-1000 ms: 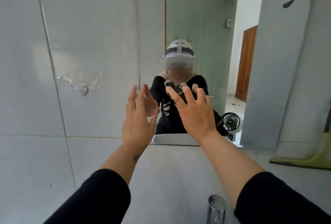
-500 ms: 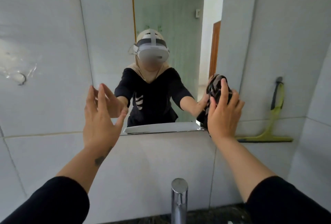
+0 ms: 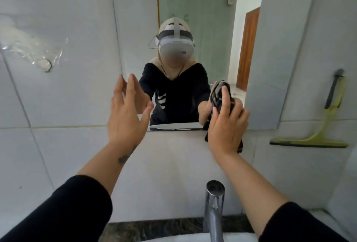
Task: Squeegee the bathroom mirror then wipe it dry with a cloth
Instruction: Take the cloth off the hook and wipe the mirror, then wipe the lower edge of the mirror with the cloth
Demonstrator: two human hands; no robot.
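Observation:
The mirror (image 3: 270, 58) hangs on the tiled wall ahead and reflects a person in black wearing a headset. My right hand (image 3: 225, 125) presses a dark cloth (image 3: 220, 94) with pale stripes against the mirror's lower edge, right of centre. My left hand (image 3: 125, 114) is raised with fingers spread, empty, close to the mirror's lower left corner. A yellow-green squeegee (image 3: 326, 129) with a dark handle hangs on the wall right of the mirror, apart from both hands.
A chrome tap (image 3: 214, 207) rises at the bottom centre over a dark stone counter (image 3: 154, 228). A clear stick-on hook (image 3: 45, 63) sits on the tiles at left. The tiled wall turns a corner at far right.
The view has tilted down and shifted. My right hand with the cloth has slid down to the mirror's bottom edge. My left hand stays raised and empty.

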